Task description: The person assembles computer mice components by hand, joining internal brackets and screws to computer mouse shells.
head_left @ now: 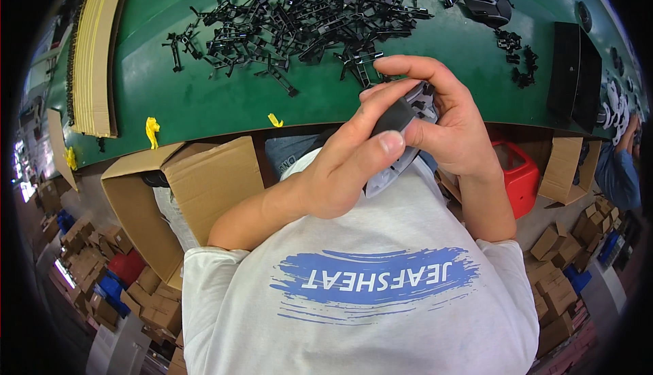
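L hand + R hand: grips clamped on grey/blk part, prob. mouse shell; blk clips piled beyond.

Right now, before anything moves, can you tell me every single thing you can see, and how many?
plastic shell: one, grey and black, between both hands
table: one, green, ahead
small plastic parts: too many to count, black, heaped mid-table
computer mice: several, mostly black, on the table
upright box: one, black, table's right
striped cardboard: one piece, tan and yellow, table's left
yellow bits: at least two, yellow, near edge
red plastic seat: one, red, right
cartons: many, brown, both sides
co-worker's sleeve: one, blue, far right
T-shirt: one, white with blue print, on the person
left fingers: some hidden, bare, on the shell
right fingers: some hidden, bare, on the shell
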